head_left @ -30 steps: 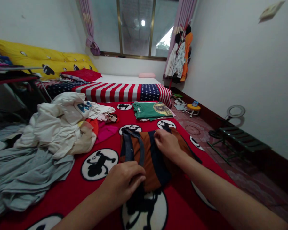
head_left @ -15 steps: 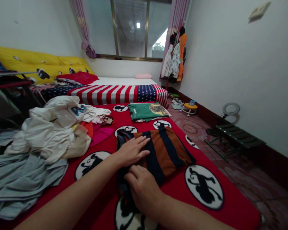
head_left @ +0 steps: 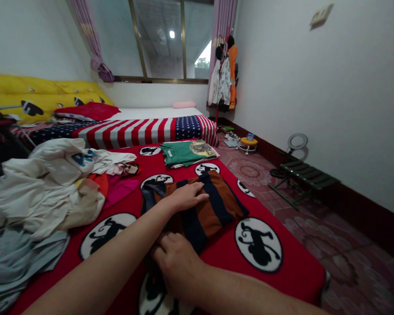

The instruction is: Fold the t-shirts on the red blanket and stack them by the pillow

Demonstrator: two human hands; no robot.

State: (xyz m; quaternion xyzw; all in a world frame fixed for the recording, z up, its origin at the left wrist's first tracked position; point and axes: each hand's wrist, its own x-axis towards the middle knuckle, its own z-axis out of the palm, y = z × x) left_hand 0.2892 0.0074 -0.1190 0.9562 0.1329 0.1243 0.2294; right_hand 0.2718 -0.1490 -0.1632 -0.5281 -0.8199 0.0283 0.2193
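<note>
A brown and navy striped garment [head_left: 210,214] is laid on a red blanket [head_left: 292,278], in the middle of the view.
At the left, a heap of white clothes [head_left: 52,188] is seen, soft and deeply creased, with limp grey cloth [head_left: 29,258] below it. At the near left edge of the garment, the right hand [head_left: 177,262] is curled; its fingertips are hidden, so whether fabric is pinched cannot be judged. Just beyond, the left hand [head_left: 188,197] is rested palm down on the stripes, fingers extended, nothing being grasped. For a neat result, this palm should be kept light, and the near edge should be arranged evenly, so that wrinkles are avoided. The garment looks thin and pliable, roughly four-sided. Farther right, the blanket's plush-looking surface is decorated with white ovals.
</note>
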